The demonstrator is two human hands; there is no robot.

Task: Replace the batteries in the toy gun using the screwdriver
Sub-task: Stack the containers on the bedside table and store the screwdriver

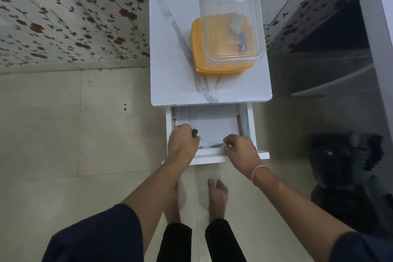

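Looking straight down on a small square white counter (170, 59) with grey marble-like veining and a smooth, glossy top. Its white drawer (247, 121) is pulled out toward the person, and its pale flat bottom shows. Left hand (182, 141) is over the drawer's left front corner, fingers curled round a black-handled screwdriver with a yellow band (195, 133). Only the end of the handle shows past the knuckles; the shaft is hidden. Right hand (240, 151) sits at the drawer's front rim, fingers curled over the edge and thumb bent in beside them, gripping the rim. A thin pink band (260, 173) circles that wrist. On the counter's far right stands an opaque orange plastic box with rounded corners (197, 49). Stacked on it is a clear rounded-rectangular plastic container (231, 6); small contents blurred, cannot identify. Floor (63, 123): large pale matte tiles, bare feet (218, 195) on them. Wall (63, 27): cream paper, dark red flowers on vines.
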